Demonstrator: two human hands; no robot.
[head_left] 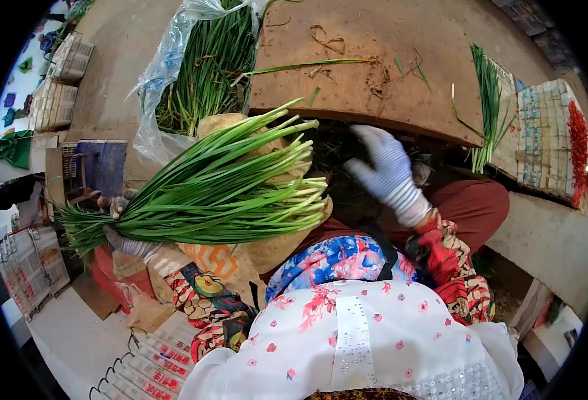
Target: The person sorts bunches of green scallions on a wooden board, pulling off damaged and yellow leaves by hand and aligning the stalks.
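My left hand [130, 233], in a dirty striped glove, is closed around the dark leafy end of a thick bunch of garlic chives [220, 187]. The pale stem ends fan out to the right over my lap. My right hand [384, 170], in a blue-and-white striped glove, is apart from the bunch, near the front edge of the wooden board [374, 87]. Its thumb stands away from the fingers and nothing shows in it; it is slightly blurred. A single long stalk [307, 65] and dry scraps lie across the board.
More chives [214, 67] fill a clear plastic bag [157, 90] behind the bunch. A small bundle [487, 100] lies at the board's right end. A white crate [540, 133] with red ties [579, 153] stands farther right. Crates [57, 103] and stacked panels [160, 360] are on the left.
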